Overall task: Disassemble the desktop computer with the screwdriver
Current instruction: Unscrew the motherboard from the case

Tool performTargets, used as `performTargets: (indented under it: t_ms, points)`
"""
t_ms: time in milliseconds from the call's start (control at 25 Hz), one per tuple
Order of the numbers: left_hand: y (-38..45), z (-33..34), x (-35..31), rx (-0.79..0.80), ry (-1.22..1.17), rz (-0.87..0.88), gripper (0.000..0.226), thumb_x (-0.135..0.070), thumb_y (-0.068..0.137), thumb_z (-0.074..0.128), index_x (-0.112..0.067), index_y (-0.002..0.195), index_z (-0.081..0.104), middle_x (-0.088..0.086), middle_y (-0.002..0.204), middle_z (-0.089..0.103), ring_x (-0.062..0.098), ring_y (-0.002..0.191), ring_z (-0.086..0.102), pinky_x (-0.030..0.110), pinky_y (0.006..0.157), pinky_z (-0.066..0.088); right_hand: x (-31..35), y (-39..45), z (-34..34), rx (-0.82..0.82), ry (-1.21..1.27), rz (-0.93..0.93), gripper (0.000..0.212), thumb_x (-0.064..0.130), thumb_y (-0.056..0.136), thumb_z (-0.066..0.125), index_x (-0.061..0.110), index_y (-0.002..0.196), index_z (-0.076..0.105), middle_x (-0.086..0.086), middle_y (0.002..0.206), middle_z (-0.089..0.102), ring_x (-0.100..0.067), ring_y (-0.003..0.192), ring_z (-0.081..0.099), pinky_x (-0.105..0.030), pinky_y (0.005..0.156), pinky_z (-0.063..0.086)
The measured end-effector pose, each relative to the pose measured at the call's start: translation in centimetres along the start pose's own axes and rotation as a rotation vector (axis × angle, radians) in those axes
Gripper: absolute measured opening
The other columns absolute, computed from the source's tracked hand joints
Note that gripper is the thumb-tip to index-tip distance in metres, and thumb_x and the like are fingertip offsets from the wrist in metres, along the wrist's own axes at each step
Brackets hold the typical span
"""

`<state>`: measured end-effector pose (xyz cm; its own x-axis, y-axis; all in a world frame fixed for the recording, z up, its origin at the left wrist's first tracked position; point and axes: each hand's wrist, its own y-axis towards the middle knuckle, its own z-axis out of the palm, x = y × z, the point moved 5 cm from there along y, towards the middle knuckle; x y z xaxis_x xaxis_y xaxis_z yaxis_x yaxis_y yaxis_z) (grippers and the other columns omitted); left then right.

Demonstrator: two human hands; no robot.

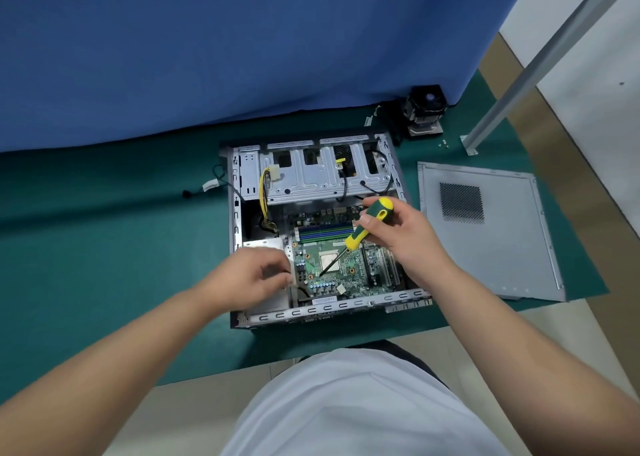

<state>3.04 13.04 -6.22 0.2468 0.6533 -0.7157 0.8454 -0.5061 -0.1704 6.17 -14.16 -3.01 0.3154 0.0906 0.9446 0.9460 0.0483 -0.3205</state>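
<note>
Head view: screwdriver (369, 223) is held in the right hand (403, 237), fingers curled round its handle, tip on the motherboard (341, 272) inside the open computer case (322, 311); left hand (252, 277), fingers curled, is rested on the metal box, grip contents unclear

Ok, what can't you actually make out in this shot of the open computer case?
All in the head view:
- Left hand: motion-blurred; its fingers cover part of the silver power supply.
- Screwdriver tip: too fine to tell whether it sits in a motherboard screw.
- Loose screws beside the removed CPU cooler: too small to count.
- Case front: hidden under the drive cage.
</note>
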Motion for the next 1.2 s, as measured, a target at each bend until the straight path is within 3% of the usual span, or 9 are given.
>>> performTargets:
  t_ms: [80, 160, 280, 400, 520, 680, 800, 960, 1200]
  points:
    - [1.0, -1.1, 0.9, -0.060, 0.076, -0.019, 0.010, -0.035, 0.096, 0.069, -0.026, 0.091, 0.070, -0.016, 0.082, 0.063, 0.000, 0.080, 0.057, 0.024, 0.069, 0.046, -0.5, -0.3, 0.4, 0.058, 0.051, 0.033, 0.023, 0.018, 0.092, 0.077, 0.026, 0.113, 0.073, -0.013, 0.113, 0.071, -0.025, 0.106, 0.073, -0.039, 0.091, 0.061]
    - [2.4, -1.3, 1.3, -0.098, 0.133, -0.007, 0.013, -0.035, 0.097, 0.066, -0.023, 0.092, 0.068, -0.011, 0.085, 0.062, 0.007, 0.089, 0.054, 0.031, 0.077, 0.048, -1.4, -0.7, 1.3, 0.093, 0.024, 0.054, 0.021, 0.017, 0.090, 0.078, 0.030, 0.107, 0.074, -0.010, 0.113, 0.071, -0.025, 0.107, 0.072, -0.039, 0.091, 0.060]
    - [4.2, -0.5, 1.6, -0.159, 0.192, -0.010, 0.015, -0.038, 0.099, 0.061, -0.024, 0.099, 0.066, -0.011, 0.092, 0.063, 0.012, 0.095, 0.055, 0.034, 0.082, 0.049, -3.1, -0.8, 2.8, 0.108, -0.085, 0.073, 0.020, 0.016, 0.091, 0.077, 0.031, 0.104, 0.072, -0.005, 0.110, 0.073, -0.025, 0.108, 0.070, -0.050, 0.098, 0.056]
    - [4.9, -0.1, 2.4, -0.279, 0.267, -0.112, 0.017, -0.043, 0.100, 0.057, -0.030, 0.103, 0.067, -0.015, 0.095, 0.064, 0.011, 0.085, 0.060, 0.032, 0.071, 0.047, -4.3, -0.9, 3.5, 0.121, -0.200, 0.060, 0.020, 0.017, 0.092, 0.075, 0.029, 0.106, 0.069, 0.001, 0.107, 0.074, -0.025, 0.105, 0.070, -0.054, 0.099, 0.053]
    - [5.2, 0.4, 2.5, -0.318, 0.363, -0.147, 0.020, -0.048, 0.101, 0.053, -0.032, 0.103, 0.065, -0.015, 0.094, 0.065, 0.013, 0.073, 0.062, 0.029, 0.065, 0.043, -4.7, -1.1, 3.7, 0.171, -0.322, 0.023, 0.023, 0.023, 0.095, 0.071, 0.039, 0.110, 0.063, 0.008, 0.109, 0.073, -0.022, 0.103, 0.069, -0.052, 0.096, 0.054]
    - [5.2, 0.6, 2.5, -0.334, 0.401, -0.157, 0.019, -0.045, 0.102, 0.052, -0.030, 0.100, 0.063, -0.013, 0.087, 0.065, 0.015, 0.068, 0.062, 0.029, 0.063, 0.044, -5.0, -1.2, 3.9, 0.242, -0.547, -0.024, 0.020, 0.034, 0.099, 0.064, 0.041, 0.115, 0.053, 0.012, 0.106, 0.072, -0.016, 0.078, 0.067, -0.042, 0.077, 0.058]
    - [5.3, 0.7, 2.5, -0.337, 0.414, -0.161, 0.018, -0.043, 0.102, 0.051, -0.029, 0.099, 0.061, -0.012, 0.083, 0.064, 0.017, 0.067, 0.061, 0.032, 0.064, 0.048, -5.2, -1.1, 4.3, 0.262, -0.605, -0.031, 0.023, 0.035, 0.099, 0.063, 0.035, 0.119, 0.052, 0.011, 0.104, 0.072, -0.006, 0.073, 0.063, -0.031, 0.074, 0.054]
    - [5.4, 0.6, 2.5, -0.357, 0.454, -0.158, 0.018, -0.043, 0.102, 0.053, -0.028, 0.097, 0.061, -0.012, 0.080, 0.064, 0.017, 0.062, 0.057, 0.028, 0.060, 0.038, -5.5, -1.0, 4.9, 0.292, -0.616, -0.054, 0.021, 0.032, 0.100, 0.063, 0.035, 0.117, 0.052, 0.013, 0.098, 0.070, -0.001, 0.064, 0.060, -0.012, 0.061, 0.042]
    - [5.3, 0.6, 2.4, -0.358, 0.464, -0.163, 0.018, -0.041, 0.102, 0.054, -0.026, 0.099, 0.063, -0.010, 0.082, 0.067, 0.017, 0.063, 0.058, 0.028, 0.061, 0.036, -5.9, -1.2, 5.1, 0.309, -0.608, -0.072, 0.024, 0.027, 0.100, 0.064, 0.031, 0.121, 0.053, 0.032, 0.085, 0.063, 0.003, 0.058, 0.058, -0.009, 0.055, 0.039]
